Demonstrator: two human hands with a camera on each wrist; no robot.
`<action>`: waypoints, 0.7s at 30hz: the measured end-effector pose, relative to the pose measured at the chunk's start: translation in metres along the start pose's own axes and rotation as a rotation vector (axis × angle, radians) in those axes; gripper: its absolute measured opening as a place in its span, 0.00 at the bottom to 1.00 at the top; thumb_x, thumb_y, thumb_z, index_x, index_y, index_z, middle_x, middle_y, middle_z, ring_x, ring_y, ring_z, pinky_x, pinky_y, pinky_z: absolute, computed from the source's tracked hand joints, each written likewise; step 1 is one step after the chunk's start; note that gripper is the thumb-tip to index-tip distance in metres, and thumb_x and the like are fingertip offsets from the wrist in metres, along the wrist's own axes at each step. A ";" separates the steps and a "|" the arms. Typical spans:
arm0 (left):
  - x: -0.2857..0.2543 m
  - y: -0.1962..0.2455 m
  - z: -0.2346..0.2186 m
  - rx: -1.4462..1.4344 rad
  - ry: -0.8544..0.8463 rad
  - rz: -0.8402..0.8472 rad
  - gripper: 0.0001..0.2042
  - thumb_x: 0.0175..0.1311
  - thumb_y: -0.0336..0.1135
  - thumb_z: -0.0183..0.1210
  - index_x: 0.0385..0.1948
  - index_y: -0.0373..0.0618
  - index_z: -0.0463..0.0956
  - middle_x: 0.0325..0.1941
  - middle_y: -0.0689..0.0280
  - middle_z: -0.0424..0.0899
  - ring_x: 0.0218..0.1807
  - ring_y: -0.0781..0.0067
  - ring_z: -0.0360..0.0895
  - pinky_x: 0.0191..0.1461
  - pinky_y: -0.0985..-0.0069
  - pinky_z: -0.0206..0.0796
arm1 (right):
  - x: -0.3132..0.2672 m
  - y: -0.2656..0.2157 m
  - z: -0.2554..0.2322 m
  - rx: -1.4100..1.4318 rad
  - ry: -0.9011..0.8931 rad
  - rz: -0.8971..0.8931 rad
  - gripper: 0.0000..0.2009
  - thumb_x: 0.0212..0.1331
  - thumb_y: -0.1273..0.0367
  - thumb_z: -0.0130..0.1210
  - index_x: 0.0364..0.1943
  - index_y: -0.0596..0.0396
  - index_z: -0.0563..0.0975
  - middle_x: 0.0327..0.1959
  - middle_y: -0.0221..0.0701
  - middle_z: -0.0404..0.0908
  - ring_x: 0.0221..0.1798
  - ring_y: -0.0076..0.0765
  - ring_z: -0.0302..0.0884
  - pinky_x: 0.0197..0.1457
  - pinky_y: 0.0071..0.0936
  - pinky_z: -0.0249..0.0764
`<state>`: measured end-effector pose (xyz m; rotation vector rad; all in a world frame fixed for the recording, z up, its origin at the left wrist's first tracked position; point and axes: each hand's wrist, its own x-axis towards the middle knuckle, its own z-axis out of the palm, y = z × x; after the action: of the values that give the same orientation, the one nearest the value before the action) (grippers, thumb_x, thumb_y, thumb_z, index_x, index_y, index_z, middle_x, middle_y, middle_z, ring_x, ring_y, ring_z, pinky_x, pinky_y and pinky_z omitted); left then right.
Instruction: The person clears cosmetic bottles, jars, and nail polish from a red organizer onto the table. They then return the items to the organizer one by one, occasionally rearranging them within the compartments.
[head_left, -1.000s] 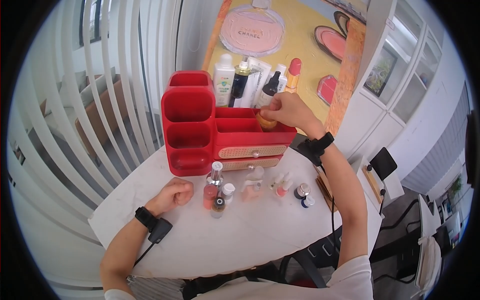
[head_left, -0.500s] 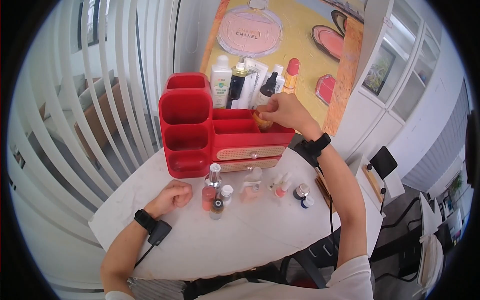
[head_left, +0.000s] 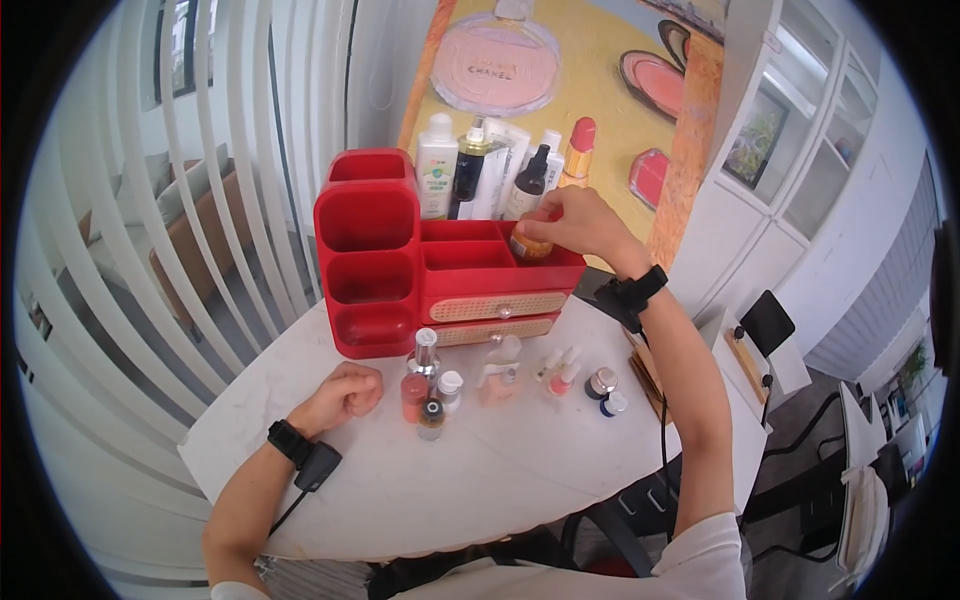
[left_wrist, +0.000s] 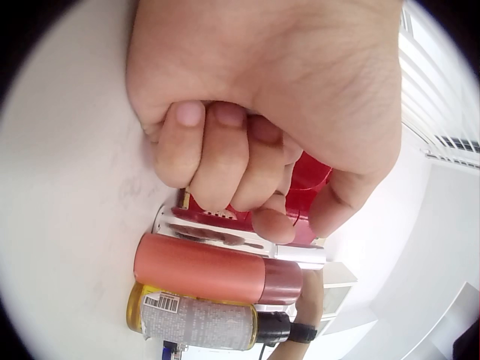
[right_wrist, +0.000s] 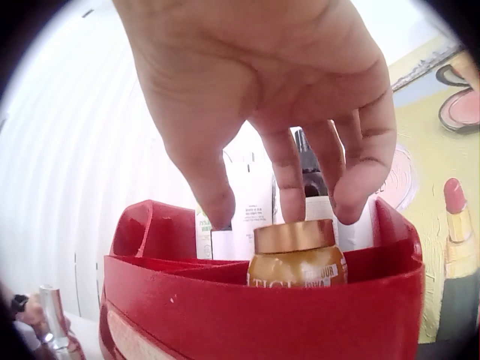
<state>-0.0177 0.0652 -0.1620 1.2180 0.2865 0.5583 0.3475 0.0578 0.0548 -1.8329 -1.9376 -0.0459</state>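
Note:
An amber jar with a copper-coloured lid [right_wrist: 294,237] sits in the right compartment of the red organizer [head_left: 368,205]. Above it my right hand [head_left: 592,228] has its fingers spread, with the fingertips [right_wrist: 349,206] near the lid and the thumb apart on the left. My left hand [head_left: 338,398] rests on the white table, its fingers curled in toward the palm and holding nothing. Nearest to it stand a coral-pink bottle [left_wrist: 202,266], a yellowish bottle with a barcode label [left_wrist: 199,319], a silver-capped bottle [head_left: 425,345] and a white-capped bottle [head_left: 449,390].
Behind the organizer's front section stand a white bottle [head_left: 437,170], a dark pump bottle [head_left: 469,165] and a black-topped spray bottle [head_left: 530,183]. A perfume bottle [head_left: 499,380], nail polishes [head_left: 564,378] and small jars [head_left: 602,383] stand on the table [head_left: 480,490]. A painting [head_left: 600,60] rises behind.
The right hand has eased its fingers away from the jar, which now sits in the compartment. The left hand stays in place. The head view has shifted slightly.

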 end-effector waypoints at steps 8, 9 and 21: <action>-0.001 0.000 -0.001 -0.006 -0.019 0.011 0.18 0.69 0.42 0.54 0.19 0.42 0.68 0.16 0.76 0.58 0.19 0.83 0.52 0.23 0.80 0.41 | 0.010 0.013 0.011 0.044 0.019 -0.041 0.16 0.45 0.57 0.70 0.26 0.58 0.82 0.25 0.40 0.85 0.32 0.43 0.84 0.38 0.36 0.77; -0.001 0.000 0.000 -0.011 -0.012 0.003 0.18 0.69 0.42 0.54 0.20 0.41 0.68 0.16 0.76 0.57 0.18 0.84 0.52 0.23 0.80 0.41 | 0.009 0.013 0.010 0.012 0.036 -0.051 0.16 0.45 0.58 0.70 0.26 0.58 0.82 0.25 0.41 0.85 0.32 0.43 0.84 0.38 0.36 0.77; 0.000 -0.002 -0.003 -0.012 -0.006 -0.011 0.17 0.69 0.42 0.55 0.21 0.40 0.70 0.16 0.76 0.58 0.18 0.84 0.51 0.22 0.80 0.40 | 0.005 0.001 -0.005 0.033 -0.144 -0.043 0.21 0.40 0.55 0.71 0.31 0.61 0.84 0.30 0.43 0.86 0.36 0.42 0.85 0.41 0.33 0.78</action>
<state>-0.0188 0.0666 -0.1650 1.2052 0.2841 0.5457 0.3499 0.0615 0.0605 -1.8173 -2.0629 0.1055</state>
